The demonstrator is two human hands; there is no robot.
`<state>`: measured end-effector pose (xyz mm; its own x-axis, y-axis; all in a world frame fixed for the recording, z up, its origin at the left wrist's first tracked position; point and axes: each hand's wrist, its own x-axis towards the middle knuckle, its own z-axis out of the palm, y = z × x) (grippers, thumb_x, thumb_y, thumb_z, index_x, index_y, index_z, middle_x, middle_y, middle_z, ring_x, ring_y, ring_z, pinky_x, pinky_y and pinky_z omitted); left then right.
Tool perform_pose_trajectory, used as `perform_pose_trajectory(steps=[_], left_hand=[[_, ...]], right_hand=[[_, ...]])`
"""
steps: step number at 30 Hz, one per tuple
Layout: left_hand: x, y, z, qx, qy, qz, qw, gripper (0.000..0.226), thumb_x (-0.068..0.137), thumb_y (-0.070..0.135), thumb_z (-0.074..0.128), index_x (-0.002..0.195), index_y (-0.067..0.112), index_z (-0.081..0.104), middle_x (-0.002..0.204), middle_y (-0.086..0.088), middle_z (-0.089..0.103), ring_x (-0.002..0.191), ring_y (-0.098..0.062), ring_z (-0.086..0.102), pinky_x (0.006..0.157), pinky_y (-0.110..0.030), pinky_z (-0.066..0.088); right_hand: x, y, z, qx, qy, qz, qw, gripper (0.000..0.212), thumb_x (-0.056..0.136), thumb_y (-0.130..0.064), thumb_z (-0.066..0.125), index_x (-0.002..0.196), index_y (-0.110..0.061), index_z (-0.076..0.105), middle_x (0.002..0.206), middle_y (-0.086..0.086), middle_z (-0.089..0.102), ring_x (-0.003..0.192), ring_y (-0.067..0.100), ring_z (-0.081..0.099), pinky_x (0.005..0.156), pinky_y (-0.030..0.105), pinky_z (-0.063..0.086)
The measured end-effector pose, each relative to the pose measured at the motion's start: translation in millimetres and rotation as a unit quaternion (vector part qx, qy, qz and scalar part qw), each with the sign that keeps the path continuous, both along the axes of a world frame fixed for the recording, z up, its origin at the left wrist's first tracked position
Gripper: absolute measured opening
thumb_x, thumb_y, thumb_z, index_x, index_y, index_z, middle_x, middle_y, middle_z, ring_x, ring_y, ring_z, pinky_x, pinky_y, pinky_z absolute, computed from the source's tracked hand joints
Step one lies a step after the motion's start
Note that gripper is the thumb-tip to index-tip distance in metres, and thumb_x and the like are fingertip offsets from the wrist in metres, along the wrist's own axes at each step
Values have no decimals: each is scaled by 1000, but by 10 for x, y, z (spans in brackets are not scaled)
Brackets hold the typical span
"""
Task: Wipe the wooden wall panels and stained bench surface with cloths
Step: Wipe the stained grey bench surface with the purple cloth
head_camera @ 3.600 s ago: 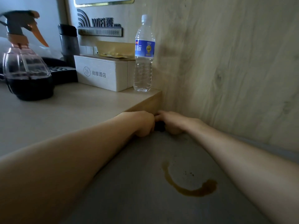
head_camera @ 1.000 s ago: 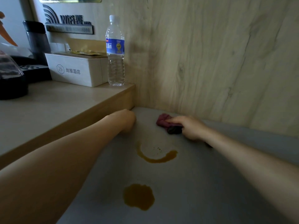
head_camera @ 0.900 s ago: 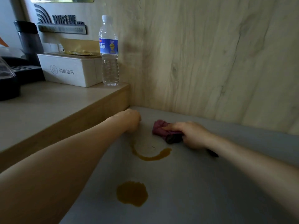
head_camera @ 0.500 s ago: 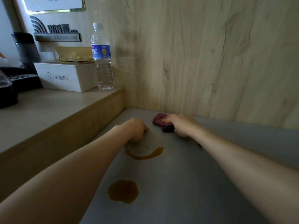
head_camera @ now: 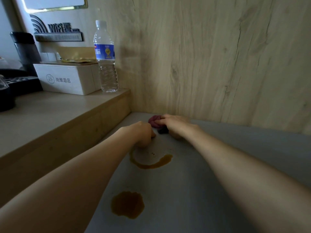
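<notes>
The grey bench surface (head_camera: 218,165) carries a curved brown stain (head_camera: 151,163) and a round brown puddle (head_camera: 127,205). The wooden wall panel (head_camera: 218,64) rises behind it. My right hand (head_camera: 175,125) grips a bunched maroon cloth (head_camera: 154,121) on the bench near the wall corner, just beyond the curved stain. My left hand (head_camera: 144,133) rests knuckles-down on the bench, fingers curled, right beside the cloth and at the stain's upper left end. Nothing shows inside the left hand.
A raised wooden ledge (head_camera: 50,115) borders the bench on the left. On it stand a water bottle (head_camera: 106,56), a white box (head_camera: 67,79), a dark cup (head_camera: 25,47) and a black tray-like object (head_camera: 16,79). A WiFi sign (head_camera: 57,31) hangs above.
My right hand slid the cloth back toward the wall corner. My left hand moved right along the bench and now sits close to the cloth. The stains look unchanged.
</notes>
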<state>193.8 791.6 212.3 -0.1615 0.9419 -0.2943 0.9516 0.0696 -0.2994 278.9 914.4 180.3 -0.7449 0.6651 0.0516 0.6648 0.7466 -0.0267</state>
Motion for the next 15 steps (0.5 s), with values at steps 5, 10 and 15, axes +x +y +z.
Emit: perform_pose_trajectory(steps=[5, 10, 15], left_hand=[[-64, 0, -8, 4, -34, 7, 999, 46, 97, 9, 34, 141, 19, 45, 137, -9, 50, 120, -25, 50, 100, -30, 40], [-42, 1, -29, 13, -13, 2, 1000, 51, 100, 9, 30, 149, 23, 30, 149, -7, 36, 132, -24, 39, 105, -27, 30], [-42, 4, -38, 13, -18, 4, 1000, 52, 99, 8, 30, 149, 23, 30, 150, -8, 33, 132, -27, 38, 107, -30, 32]], right_hand=[[521, -170, -13, -70, 25, 20, 997, 32, 96, -51, 41, 122, -38, 53, 128, -14, 51, 118, 12, 48, 83, 28, 35], [460, 117, -92, 3, 15, 31, 999, 43, 94, -57, 39, 132, -40, 50, 139, -12, 47, 126, 16, 44, 96, 28, 36], [405, 166, -147, 50, -18, 27, 998, 37, 100, -25, 41, 136, -30, 49, 140, 1, 47, 129, 25, 43, 106, 37, 35]])
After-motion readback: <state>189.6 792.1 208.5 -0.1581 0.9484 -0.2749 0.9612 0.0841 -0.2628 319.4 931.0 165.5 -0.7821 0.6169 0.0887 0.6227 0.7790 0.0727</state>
